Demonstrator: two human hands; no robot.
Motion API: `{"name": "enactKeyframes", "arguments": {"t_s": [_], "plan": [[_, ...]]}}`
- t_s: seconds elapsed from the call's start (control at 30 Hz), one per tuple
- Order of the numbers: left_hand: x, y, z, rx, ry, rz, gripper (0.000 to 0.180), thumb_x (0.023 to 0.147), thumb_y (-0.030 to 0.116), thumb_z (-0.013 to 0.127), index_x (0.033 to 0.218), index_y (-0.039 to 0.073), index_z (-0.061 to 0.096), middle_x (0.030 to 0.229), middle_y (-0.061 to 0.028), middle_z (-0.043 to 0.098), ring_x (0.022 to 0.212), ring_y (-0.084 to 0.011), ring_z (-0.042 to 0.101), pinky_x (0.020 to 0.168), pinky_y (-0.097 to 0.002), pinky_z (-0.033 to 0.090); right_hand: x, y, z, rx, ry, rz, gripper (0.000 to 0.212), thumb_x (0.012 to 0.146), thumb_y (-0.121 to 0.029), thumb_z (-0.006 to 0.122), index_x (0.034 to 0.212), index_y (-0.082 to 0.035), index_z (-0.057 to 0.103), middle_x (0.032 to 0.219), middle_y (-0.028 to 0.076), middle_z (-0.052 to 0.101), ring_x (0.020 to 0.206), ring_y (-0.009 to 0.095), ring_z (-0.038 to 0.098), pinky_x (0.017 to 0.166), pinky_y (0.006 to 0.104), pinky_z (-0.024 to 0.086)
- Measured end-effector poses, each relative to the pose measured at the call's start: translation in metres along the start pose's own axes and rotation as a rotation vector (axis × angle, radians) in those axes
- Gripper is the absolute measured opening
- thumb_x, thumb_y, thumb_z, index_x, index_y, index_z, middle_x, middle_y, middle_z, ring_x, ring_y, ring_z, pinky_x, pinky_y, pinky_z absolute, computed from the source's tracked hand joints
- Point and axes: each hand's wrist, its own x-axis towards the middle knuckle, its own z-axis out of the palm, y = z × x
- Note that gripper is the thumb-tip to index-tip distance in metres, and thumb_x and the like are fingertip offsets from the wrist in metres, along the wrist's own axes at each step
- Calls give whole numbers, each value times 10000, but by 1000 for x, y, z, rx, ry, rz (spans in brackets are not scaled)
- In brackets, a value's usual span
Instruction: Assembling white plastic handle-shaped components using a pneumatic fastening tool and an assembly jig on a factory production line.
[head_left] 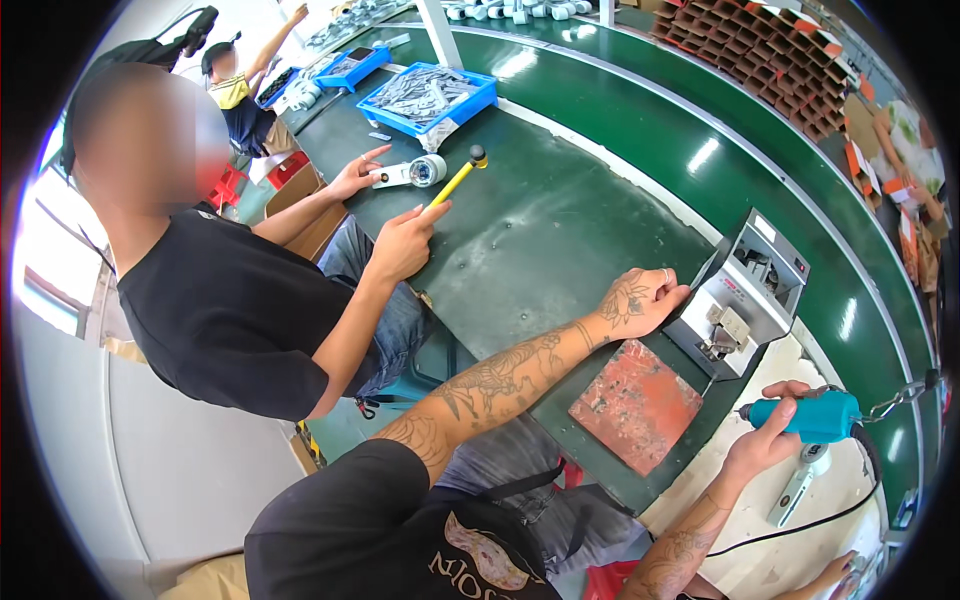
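My left hand [640, 302] has its fingers curled in at the left side of a grey box-shaped screw feeder [735, 305]; whatever they may hold is hidden. My right hand [765, 440] is wrapped round a teal electric screwdriver [818, 414], its tip pointing left toward the feeder. A black cord runs from the tool, and a chain [900, 396] reaches its back end. Below the screwdriver a white housing with a round head [795, 492] lies on a pale board [720, 505]. A worn red square plate [637, 407] lies between my forearms.
At my left a co-worker holds a yellow-handled hammer [458, 183] and a white round-headed part [408, 173]. Blue trays [487, 97] of grey parts stand farther back. A green conveyor [640, 110] curves behind the table, with stacked brown cartons [750, 60] beyond. Another person's hands show at lower right.
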Motion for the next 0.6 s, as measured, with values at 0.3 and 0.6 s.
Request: {"name": "enactKeyframes", "arguments": {"t_s": [0.3,0.6], "plan": [[0,-5,3,-20,15,24,323,936,333,639,792,43,633,697,-126,663,669,-303,665,646,-412,506,-3,-1,-1,5,-13,14,427,1048,-369,531,1224,20,543,866,45,598,809,112,533,705,253,422],[3,-7,3,-17,-1,15,319,941,331,630,806,42,634,706,-130,669,687,-305,673,665,-418,514,1,-3,0,-47,-2,-1,496,1035,-425,534,1227,32,543,875,59,594,804,125,530,700,252,419]]}}
